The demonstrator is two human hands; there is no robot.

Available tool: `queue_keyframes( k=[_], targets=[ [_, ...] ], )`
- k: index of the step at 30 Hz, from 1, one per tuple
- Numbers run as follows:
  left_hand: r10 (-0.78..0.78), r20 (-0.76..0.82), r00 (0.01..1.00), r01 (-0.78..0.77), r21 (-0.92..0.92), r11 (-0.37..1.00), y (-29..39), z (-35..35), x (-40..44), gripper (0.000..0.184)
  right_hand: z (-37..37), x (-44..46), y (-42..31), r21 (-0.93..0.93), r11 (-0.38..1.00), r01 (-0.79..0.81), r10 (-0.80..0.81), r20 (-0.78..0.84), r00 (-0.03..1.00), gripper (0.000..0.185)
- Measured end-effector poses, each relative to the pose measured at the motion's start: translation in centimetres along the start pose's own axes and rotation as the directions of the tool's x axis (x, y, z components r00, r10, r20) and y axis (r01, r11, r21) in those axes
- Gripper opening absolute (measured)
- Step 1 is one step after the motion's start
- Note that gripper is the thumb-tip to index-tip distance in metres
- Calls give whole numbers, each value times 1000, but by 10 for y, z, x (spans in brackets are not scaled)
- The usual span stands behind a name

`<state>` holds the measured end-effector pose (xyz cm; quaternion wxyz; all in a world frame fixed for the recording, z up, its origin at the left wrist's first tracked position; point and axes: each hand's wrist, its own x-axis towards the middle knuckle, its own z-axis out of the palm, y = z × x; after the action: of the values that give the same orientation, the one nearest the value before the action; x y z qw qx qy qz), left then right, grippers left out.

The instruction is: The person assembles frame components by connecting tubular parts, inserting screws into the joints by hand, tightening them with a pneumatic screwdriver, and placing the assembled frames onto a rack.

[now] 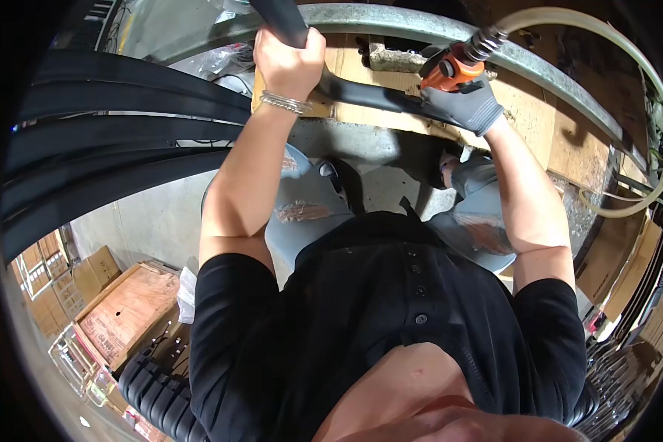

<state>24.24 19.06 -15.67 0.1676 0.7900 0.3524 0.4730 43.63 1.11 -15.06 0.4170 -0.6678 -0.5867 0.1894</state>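
Observation:
My left hand (290, 62) is bare, with bracelets at the wrist, and its fingers are wrapped round a black tube (281, 20). The tube bends below that hand and runs right across a wooden bench (346, 59). My right hand (460, 99), in a grey glove, is closed on an orange air tool (457, 70) with a hose fitting on top. The tube's right part (376, 96) reaches under the right hand, whose fingertips are partly hidden by the tool.
A clear hose (659, 96) loops from the tool down the right side. A curved metal rail (398, 23) crosses the bench. Several long black tubes (125, 132) extend at the left. A wooden crate (125, 313) stands lower left, and flattened cardboard (626, 272) at the right.

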Motion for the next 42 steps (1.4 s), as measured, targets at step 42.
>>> queue_keyframes(
  k=[42],
  targets=[
    [97, 78, 992, -96, -23, 995, 10, -6, 0, 8, 0, 6, 3, 190, 948, -256, 263, -14, 965, 22]
  ],
)
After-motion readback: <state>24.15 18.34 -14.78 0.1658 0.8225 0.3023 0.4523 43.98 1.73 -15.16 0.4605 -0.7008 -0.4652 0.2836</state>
